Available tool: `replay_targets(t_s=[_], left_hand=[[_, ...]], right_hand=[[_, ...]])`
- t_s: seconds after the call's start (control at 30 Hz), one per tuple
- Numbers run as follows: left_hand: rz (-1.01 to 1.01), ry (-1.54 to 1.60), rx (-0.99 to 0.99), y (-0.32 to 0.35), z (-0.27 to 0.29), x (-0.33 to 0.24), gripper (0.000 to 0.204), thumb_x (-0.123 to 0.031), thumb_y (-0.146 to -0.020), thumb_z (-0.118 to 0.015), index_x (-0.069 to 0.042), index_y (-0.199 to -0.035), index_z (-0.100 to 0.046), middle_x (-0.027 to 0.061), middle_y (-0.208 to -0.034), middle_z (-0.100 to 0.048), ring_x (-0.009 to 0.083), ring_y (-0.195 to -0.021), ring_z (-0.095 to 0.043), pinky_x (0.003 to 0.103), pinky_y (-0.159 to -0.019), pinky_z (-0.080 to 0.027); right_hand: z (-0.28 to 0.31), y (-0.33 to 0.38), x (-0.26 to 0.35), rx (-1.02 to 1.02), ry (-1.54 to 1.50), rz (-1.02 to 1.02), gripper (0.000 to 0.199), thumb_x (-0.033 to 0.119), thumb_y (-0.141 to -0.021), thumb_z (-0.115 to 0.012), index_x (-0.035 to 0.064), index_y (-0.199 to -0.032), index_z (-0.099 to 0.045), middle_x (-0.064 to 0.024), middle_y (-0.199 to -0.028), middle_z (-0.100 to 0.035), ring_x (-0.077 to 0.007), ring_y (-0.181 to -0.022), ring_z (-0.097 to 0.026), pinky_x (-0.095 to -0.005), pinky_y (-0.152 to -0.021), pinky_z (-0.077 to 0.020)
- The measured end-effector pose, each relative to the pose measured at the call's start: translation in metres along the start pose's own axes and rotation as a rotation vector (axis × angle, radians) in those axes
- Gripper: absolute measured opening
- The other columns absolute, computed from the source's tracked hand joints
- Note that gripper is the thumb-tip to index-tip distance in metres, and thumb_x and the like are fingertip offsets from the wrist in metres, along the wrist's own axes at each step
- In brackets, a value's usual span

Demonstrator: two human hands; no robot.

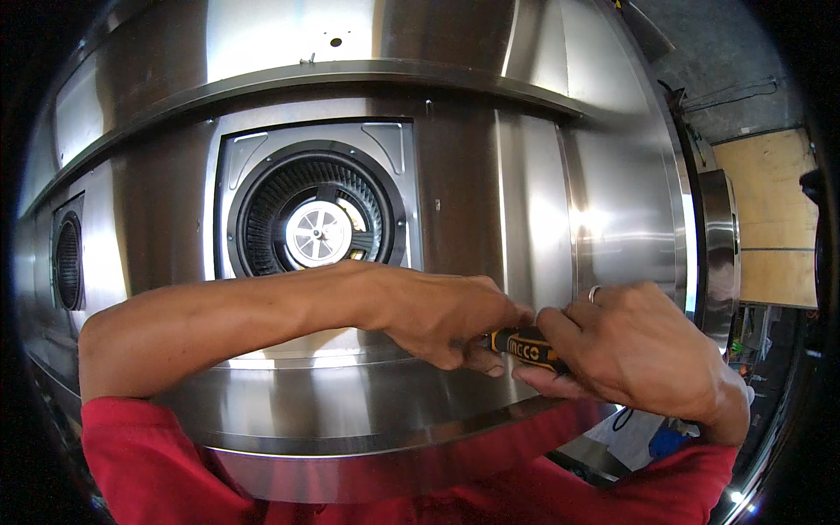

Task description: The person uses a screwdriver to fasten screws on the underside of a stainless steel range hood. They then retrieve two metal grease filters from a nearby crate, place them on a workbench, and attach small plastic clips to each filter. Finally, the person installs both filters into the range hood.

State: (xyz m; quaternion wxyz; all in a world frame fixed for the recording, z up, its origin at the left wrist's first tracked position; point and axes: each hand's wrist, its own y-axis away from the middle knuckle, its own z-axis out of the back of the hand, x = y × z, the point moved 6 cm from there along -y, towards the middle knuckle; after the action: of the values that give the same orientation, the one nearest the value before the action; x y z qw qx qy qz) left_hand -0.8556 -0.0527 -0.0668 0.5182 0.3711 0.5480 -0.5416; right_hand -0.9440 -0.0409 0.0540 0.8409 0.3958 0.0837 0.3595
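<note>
A black-and-yellow tool handle (pixel 525 347) lies in the grip of my right hand (pixel 634 350), which wears a ring. Its working end is hidden, so the kind of tool cannot be told. My left hand (pixel 437 315) reaches across from the left, its fingers bent together at the handle's left end. Whatever they pinch is covered by the fingers. Both hands are over the near right part of a shiny stainless steel panel (pixel 306 407). Behind my left forearm, a round black fan (pixel 249 210) with a silver hub (pixel 319 234) sits in a square opening, its lower edge partly covered.
A second black fan (pixel 68 261) is set in the steel at the far left. A raised steel lip (pixel 350 74) runs across behind the fans, with a small bolt (pixel 308 59) on it. At the right stand a plywood sheet (pixel 766 210) and a curved steel piece (pixel 719 254).
</note>
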Motion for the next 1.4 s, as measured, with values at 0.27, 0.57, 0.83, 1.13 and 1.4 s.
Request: replay_targets(t_s=[0.27,0.57,0.83,1.13,1.4], left_hand=[[0.104,-0.039,0.082,0.004,0.003,-0.002,0.023,-0.004,-0.099,-0.069,0.009,-0.116,-0.064,0.0229,-0.090,-0.070,0.0337,-0.086,-0.072,0.048,-0.075,-0.049],[0.140,-0.001,0.118,0.003,0.001,0.007,0.023,-0.003,-0.099,-0.066,0.009,-0.118,-0.061,0.0235,-0.090,-0.069,0.0350,-0.086,-0.071,0.050,-0.076,-0.047],[-0.058,-0.040,0.018,-0.002,0.001,-0.012,0.025,-0.007,-0.097,-0.070,0.008,-0.115,-0.060,0.0232,-0.095,-0.070,0.0290,-0.085,-0.071,0.047,-0.075,-0.050],[0.089,0.018,0.044,0.004,0.012,0.001,0.021,-0.006,-0.100,-0.068,0.007,-0.116,-0.060,0.0228,-0.086,-0.068,0.0332,-0.084,-0.071,0.048,-0.074,-0.050],[0.060,-0.076,0.083,0.005,0.003,0.012,0.025,-0.003,-0.098,-0.068,0.006,-0.119,-0.059,0.0227,-0.091,-0.068,0.0369,-0.091,-0.073,0.050,-0.077,-0.052]], right_hand=[[0.017,0.010,0.010,-0.241,0.012,0.169,0.042,0.037,-0.101,-0.067,0.0012,-0.124,-0.065,-0.0114,-0.088,-0.064,-0.0261,-0.086,-0.070,-0.0389,-0.068,-0.0583],[0.003,0.005,0.006,-0.158,-0.069,0.170,0.039,0.025,-0.100,-0.066,0.0043,-0.133,-0.062,-0.0123,-0.088,-0.063,-0.0313,-0.086,-0.070,-0.0433,-0.069,-0.0590],[-0.008,-0.011,-0.006,0.050,0.007,-0.097,0.054,0.054,-0.103,-0.064,-0.0002,-0.106,-0.070,-0.0110,-0.060,-0.062,-0.0344,-0.059,-0.068,-0.0477,-0.059,-0.0545],[0.022,0.021,0.015,-0.200,0.095,0.064,0.047,0.032,-0.098,-0.071,0.0033,-0.134,-0.062,-0.0110,-0.098,-0.064,-0.0268,-0.089,-0.068,-0.0405,-0.072,-0.0580],[0.016,0.009,0.013,-0.313,0.068,0.110,0.040,0.032,-0.097,-0.073,0.0019,-0.123,-0.066,-0.0096,-0.091,-0.062,-0.0260,-0.086,-0.066,-0.0397,-0.071,-0.0570]])
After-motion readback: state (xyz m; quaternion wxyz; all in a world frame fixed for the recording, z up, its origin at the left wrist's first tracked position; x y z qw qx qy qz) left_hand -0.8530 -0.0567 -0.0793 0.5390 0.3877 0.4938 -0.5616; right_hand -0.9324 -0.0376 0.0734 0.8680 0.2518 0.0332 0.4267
